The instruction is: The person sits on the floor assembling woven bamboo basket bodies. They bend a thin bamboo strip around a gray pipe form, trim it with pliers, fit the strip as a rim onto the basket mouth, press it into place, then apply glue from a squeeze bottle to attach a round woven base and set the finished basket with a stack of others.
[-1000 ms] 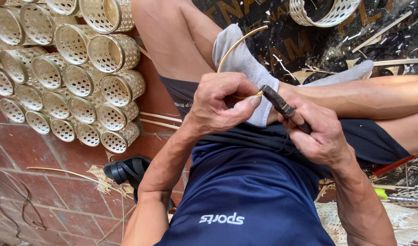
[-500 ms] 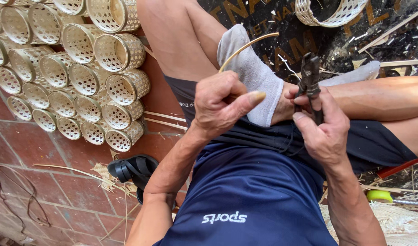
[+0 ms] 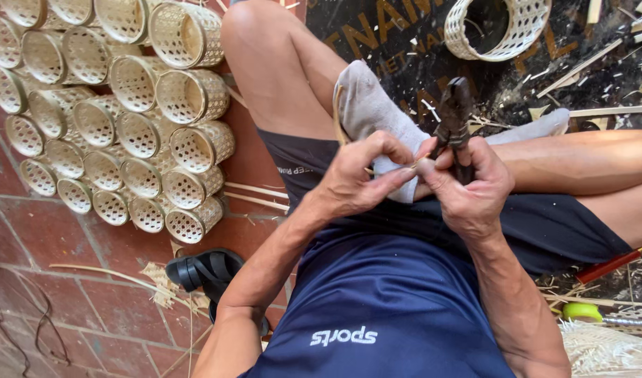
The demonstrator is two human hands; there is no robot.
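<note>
Stacked empty woven baskets (image 3: pixel 118 119) at ten o'clock, another (image 3: pixel 499 28) at one, thin pale bamboo strip (image 3: pixel 338 119) pinched by left hand (image 3: pixel 359 178), dark pliers (image 3: pixel 455 119) gripped upright in right hand (image 3: pixel 468 189).

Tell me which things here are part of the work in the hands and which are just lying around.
In use:
left hand pinching a thin bamboo strip
right hand gripping dark pliers

Lying about:
stacked woven baskets
single woven basket
black sandal
loose bamboo strips
green-tipped tool
</note>
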